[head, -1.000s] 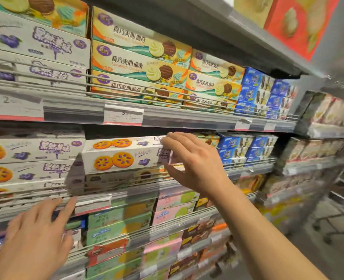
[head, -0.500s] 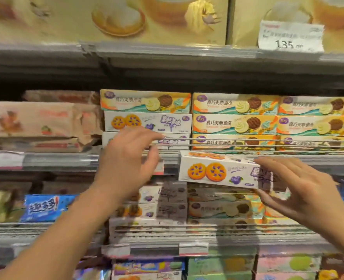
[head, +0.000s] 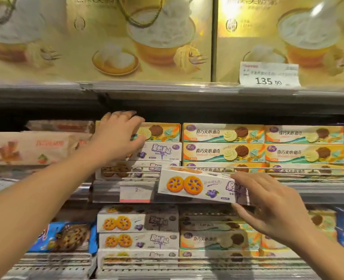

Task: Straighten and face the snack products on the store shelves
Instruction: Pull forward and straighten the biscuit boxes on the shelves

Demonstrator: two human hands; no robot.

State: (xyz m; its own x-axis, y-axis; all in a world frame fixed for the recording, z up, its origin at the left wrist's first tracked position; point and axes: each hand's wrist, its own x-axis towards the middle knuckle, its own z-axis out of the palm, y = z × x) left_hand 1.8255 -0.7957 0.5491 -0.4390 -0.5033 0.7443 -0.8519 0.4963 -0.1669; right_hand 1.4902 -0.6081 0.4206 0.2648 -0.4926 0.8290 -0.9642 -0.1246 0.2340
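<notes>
Snack products fill the shelves across the middle of the frame, mostly long, flat-faced cardboard cartons stacked 3 high behind a thin wire rail (head: 247, 168). At centre left, the left hand (head: 116, 136) reaches over that rail and curls onto the left end of the top yellow box (head: 161, 131), covering part of the white blueberry box (head: 163, 151) beneath; whether it truly clamps the carton or only rests on it I cannot tell. If it pulls the top box forward, the smooth printed card may slide unevenly and drag its neighbours askew, or tip a carton over the low rail.

Further right, at centre, the right hand (head: 272, 205) pinches the right end of a loose blueberry cookie box (head: 199, 185), held in the air in front of the shelf edge and its price tag (head: 135, 191), tilted slightly down to the right. Gripped at 1 end only, the long light carton could droop, twist, or slip from the fingers, and its corner might catch the rail while going in.

At upper right, glossy gold gift boxes (head: 284, 37) stand behind a price label (head: 269, 74) reading 135.00.
</notes>
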